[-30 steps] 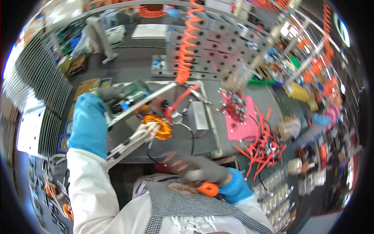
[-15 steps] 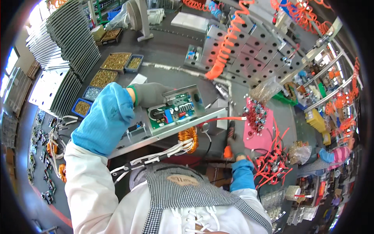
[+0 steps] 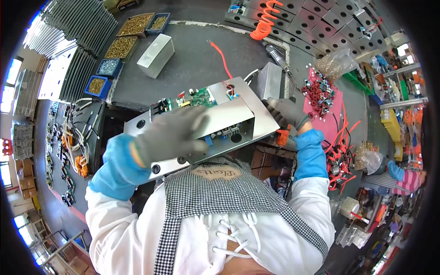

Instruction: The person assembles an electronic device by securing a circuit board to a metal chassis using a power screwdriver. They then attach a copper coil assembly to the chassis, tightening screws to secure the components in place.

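Observation:
A silver metal housing lies tilted before me, its long side with round holes facing me. A green circuit board shows along its far side, and more parts show through an opening in the near side. My left hand, in a grey glove, is spread over the housing's left part, fingers stretched and slightly blurred. At the right end my right hand, also gloved, is closed beside the housing's corner. An orange-and-black hand tool sticks out below it; the hand hides most of the tool.
Two silver metal boxes, one at left and one at right, stand behind. Screw bins line the far left. A pink sheet with red wired parts lies right. Stacked panels and a coiled orange hose stand beyond.
The housing has turned, and its holed side now faces me. My left hand has moved from its far edge onto its left part. My right hand has risen to the right corner.

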Tool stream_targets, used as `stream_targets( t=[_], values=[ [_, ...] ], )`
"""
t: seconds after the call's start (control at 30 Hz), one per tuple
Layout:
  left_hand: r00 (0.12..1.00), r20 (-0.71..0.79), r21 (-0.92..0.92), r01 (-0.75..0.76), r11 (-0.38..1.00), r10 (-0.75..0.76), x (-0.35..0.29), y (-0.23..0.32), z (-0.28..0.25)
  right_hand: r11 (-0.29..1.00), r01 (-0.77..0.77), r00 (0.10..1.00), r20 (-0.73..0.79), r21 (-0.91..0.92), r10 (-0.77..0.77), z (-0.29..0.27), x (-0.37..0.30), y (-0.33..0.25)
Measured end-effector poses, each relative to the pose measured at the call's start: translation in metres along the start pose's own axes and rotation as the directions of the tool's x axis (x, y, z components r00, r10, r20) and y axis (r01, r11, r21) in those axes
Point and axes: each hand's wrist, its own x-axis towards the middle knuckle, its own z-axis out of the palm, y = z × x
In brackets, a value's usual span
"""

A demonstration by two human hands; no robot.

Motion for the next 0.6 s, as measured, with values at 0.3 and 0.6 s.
stream_targets(
  t=[0.3,0.6],
  values=[
    [0.465,0.435,-0.868,0.443,-0.222,-0.771,-0.202,-0.263,0.114,0.920,0.210,0.970,0.048,0.331,-0.239,0.062,0.015,0.032],
    [0.899,-0.287,-0.421,0.192,0.887,-0.331,-0.044,-0.352,0.114,0.682,0.557,0.653,-0.259,-0.474,-0.712,0.100,-0.020,0.004]
  ],
)
